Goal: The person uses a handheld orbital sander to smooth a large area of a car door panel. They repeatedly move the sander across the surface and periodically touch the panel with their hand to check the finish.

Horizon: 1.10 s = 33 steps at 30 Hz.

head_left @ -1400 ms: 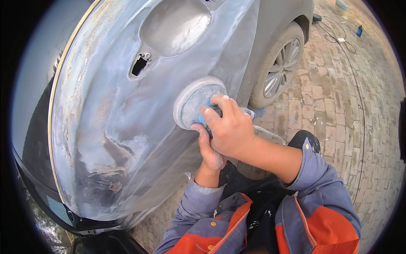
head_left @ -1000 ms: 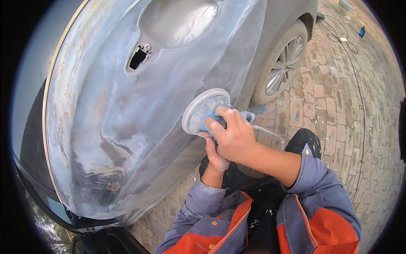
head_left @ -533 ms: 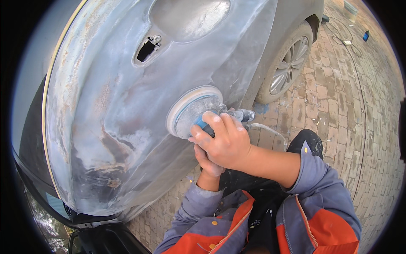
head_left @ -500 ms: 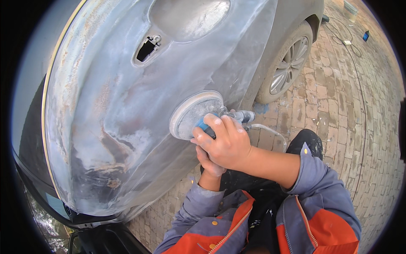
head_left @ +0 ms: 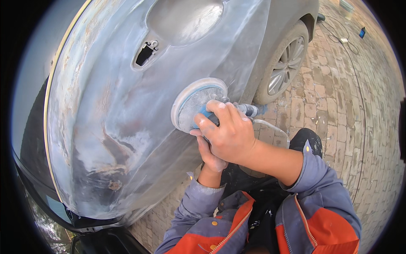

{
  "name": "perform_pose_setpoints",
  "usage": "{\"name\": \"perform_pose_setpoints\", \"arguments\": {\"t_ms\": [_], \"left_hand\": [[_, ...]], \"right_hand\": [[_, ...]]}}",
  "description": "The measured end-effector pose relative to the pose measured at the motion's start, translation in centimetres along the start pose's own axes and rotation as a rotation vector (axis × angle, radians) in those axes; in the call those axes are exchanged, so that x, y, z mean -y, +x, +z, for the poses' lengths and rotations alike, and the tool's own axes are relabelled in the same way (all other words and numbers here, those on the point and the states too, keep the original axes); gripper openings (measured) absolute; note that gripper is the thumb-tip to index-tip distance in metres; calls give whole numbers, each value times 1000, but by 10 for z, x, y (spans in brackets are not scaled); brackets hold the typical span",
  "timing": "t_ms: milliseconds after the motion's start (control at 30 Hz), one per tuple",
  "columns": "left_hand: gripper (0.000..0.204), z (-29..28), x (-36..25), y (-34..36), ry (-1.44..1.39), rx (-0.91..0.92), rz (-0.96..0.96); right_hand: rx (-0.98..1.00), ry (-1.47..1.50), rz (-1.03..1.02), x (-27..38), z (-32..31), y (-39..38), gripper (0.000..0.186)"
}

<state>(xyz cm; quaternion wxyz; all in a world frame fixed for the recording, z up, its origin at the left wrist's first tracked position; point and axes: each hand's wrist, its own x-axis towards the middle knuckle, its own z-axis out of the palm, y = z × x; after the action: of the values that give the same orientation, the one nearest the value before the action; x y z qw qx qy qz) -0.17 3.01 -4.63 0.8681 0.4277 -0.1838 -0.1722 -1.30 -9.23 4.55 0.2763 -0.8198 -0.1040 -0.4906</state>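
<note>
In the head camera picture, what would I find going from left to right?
Thin curved cream strip, dark oblong hole, round dusty grey sander, silver-spoked car wheel, small blue container.

And over to the right, brick paving (head_left: 325, 122), bending away, flecked with pale specks! Up alongside, a multi-spoke alloy wheel (head_left: 285, 65), tyre all dusty. Farther out, a blue bottle (head_left: 362, 32), upright, near a small white block (head_left: 344, 40) and loops of dark cable. Way up top, a pale bucket (head_left: 346, 9)!
</note>
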Motion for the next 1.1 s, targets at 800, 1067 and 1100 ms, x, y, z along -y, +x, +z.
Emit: {"name": "perform_pose_setpoints", "arguments": {"t_ms": [800, 1067, 1100], "left_hand": [[87, 87, -24, 51, 71, 172, -203], [83, 101, -22, 61, 135, 116, -285], [82, 102, -23, 63, 140, 81, -348]], "right_hand": [[1, -84, 249, -46, -23, 6, 50], [54, -116, 405, -53, -28, 8, 50], [-23, -118, 328, -54, -28, 8, 50]]}}
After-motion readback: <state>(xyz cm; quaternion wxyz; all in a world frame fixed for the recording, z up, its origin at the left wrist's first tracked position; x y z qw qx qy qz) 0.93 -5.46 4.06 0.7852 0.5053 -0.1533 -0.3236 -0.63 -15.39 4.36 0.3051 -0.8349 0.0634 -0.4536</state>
